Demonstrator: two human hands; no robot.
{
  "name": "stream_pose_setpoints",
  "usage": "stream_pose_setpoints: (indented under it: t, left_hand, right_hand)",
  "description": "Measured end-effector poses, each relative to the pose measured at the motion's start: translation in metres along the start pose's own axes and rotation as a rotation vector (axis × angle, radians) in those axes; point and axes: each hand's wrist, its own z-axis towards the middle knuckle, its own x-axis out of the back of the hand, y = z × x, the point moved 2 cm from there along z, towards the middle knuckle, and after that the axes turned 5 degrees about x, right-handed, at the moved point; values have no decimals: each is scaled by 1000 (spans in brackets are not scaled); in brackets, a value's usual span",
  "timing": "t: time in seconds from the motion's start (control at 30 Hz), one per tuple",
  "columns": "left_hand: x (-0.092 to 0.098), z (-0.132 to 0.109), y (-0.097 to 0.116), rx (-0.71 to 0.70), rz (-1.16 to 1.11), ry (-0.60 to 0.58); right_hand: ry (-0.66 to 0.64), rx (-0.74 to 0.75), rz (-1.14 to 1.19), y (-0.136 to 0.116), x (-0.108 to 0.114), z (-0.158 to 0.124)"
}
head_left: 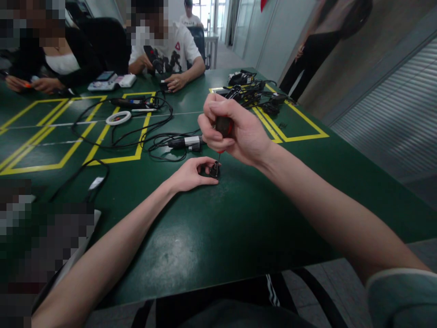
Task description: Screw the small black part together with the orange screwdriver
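Note:
My right hand (235, 130) is wrapped round the dark, red-trimmed handle of a screwdriver (224, 126), held upright with its thin shaft pointing down. The shaft reaches a small black part (214, 170) on the green table (246, 218). My left hand (194, 174) lies low on the tabletop, its thumb and fingers closed about that part. Some of the black part is hidden by my fingers, and its exact kind cannot be made out. Just beyond my left hand lies a black and silver tool-like body (186, 142) with a cable.
Black cables (160, 120) and a white tape roll (118, 118) lie ahead on the left. A heap of black cables and devices (251, 93) sits at the back right, near yellow tape outlines (303, 136). People sit across the table; another person (307, 50) stands at right.

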Motion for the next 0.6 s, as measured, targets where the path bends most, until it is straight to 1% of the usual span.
stream_pose_setpoints:
  t: [0.13, 0.23, 0.37, 0.5, 0.6]
  left_hand:
    - [-1, 1, 0, 19, -42, 20]
    - [-1, 1, 1, 11, -24, 17]
    - [-1, 0, 2, -5, -19, 20]
    - [-2, 0, 1, -1, -38, 19]
    - [-2, 0, 1, 1, -41, 21]
  right_hand:
    - [61, 20, 23, 0, -3, -3]
    - [57, 35, 47, 1, -3, -2]
    - [19, -2, 120, 2, 3, 2]
    - [-75, -87, 203, 1, 10, 2]
    - [-110, -76, 227, 1, 14, 1]
